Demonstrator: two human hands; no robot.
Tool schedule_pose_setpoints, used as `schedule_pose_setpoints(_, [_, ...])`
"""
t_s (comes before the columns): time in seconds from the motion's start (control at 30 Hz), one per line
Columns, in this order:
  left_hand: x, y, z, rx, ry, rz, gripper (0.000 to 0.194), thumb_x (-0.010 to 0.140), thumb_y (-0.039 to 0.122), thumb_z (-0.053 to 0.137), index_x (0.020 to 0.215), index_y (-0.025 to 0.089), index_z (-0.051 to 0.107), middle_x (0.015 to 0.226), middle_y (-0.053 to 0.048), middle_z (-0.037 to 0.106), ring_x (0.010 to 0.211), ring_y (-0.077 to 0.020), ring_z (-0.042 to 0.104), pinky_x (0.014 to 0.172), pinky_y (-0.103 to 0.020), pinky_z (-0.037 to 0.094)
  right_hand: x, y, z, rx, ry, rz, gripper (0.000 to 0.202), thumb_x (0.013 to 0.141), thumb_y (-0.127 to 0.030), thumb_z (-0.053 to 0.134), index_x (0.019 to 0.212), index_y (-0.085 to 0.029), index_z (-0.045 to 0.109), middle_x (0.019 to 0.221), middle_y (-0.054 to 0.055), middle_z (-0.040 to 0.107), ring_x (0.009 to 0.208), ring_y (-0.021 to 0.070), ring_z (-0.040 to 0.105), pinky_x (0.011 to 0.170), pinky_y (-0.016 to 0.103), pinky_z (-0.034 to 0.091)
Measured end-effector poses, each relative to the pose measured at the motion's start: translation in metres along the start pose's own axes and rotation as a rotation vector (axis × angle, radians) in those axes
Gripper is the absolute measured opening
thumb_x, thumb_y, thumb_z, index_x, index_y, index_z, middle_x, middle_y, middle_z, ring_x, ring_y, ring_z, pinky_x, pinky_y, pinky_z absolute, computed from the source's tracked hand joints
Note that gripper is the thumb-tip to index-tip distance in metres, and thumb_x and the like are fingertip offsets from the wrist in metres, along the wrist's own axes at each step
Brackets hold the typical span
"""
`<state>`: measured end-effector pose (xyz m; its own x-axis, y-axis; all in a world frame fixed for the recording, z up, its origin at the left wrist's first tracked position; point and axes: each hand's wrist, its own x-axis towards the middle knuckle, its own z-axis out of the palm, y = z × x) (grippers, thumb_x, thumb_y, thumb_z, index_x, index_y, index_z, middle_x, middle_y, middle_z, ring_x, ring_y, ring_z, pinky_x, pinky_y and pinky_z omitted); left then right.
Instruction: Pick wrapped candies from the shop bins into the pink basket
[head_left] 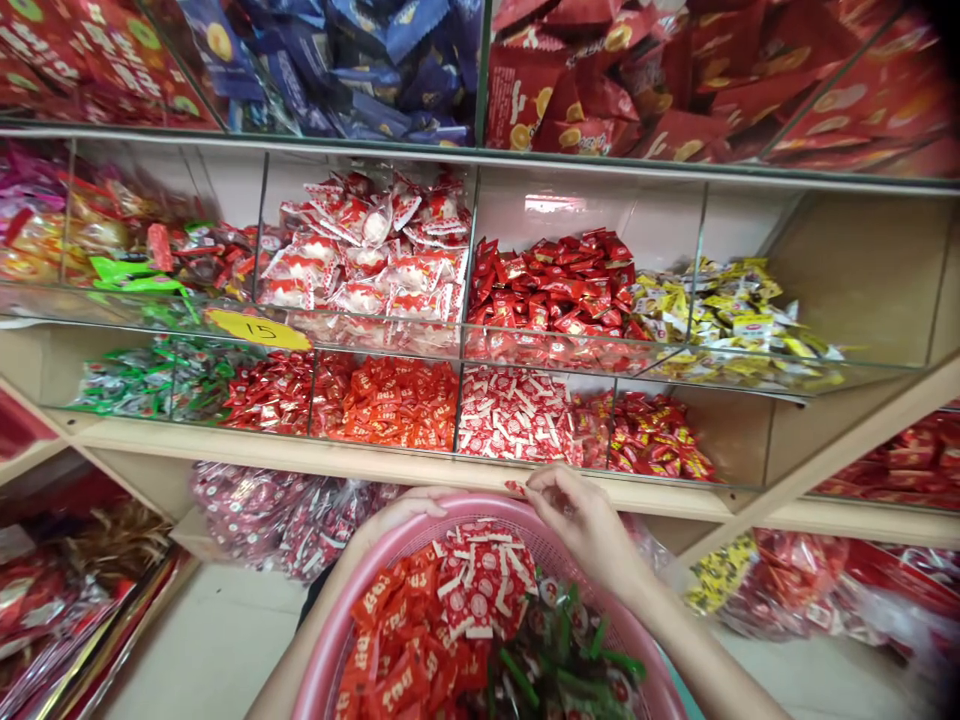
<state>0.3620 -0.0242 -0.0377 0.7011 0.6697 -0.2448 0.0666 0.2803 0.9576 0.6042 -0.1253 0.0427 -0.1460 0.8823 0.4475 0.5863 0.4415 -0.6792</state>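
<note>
A pink plastic basket (442, 512) is tilted towards me at the bottom middle. My left hand (405, 508) curls around its far left rim. Inside lie orange-red wrapped candies (401, 640), red-and-white wrapped candies (487, 580) and dark candies with green wrapper ends (570, 640), in separate heaps. Over the basket's far right rim, my right hand (574, 515) is closed, with a small red wrapped candy (515, 488) at its fingertips. Just beyond it, the lower shelf holds a bin of red-and-white candies (517, 415).
Glass dividers split the shelves into bins of wrapped candies, with a wooden shelf edge (262, 447) in front. A yellow price tag (259, 328) reads 15. Bagged candies (255, 510) sit below on the left, more bags (787, 580) on the right. Tiled floor (225, 630) shows beneath.
</note>
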Motion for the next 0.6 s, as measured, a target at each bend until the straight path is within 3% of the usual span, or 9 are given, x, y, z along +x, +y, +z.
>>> schedule_pose_setpoints(0.2, [-0.004, 0.002, 0.003, -0.016, 0.022, 0.009, 0.045, 0.065, 0.015, 0.053, 0.108, 0.021, 0.065, 0.112, 0.0, 0.066, 0.113, -0.0223, 0.05, 0.103, -0.033, 0.027, -0.02, 0.02, 0.011, -0.117, -0.13, 0.079, 0.011, 0.087, -0.024, 0.043, 0.079, -0.021, 0.05, 0.074, 0.0, 0.054, 0.064, 0.0124, 0.049, 0.059, 0.024, 0.037])
schedule_pose_setpoints(0.6, [-0.003, 0.005, 0.005, -0.076, -0.036, -0.025, 0.048, 0.064, 0.015, 0.055, 0.112, 0.019, 0.063, 0.106, -0.003, 0.068, 0.105, -0.0236, 0.055, 0.097, -0.035, 0.032, -0.017, 0.025, 0.026, -0.215, -0.213, 0.053, 0.012, 0.086, -0.021, 0.043, 0.076, -0.022, 0.049, 0.076, 0.0, 0.056, 0.066, 0.0136, 0.052, 0.061, 0.024, 0.037])
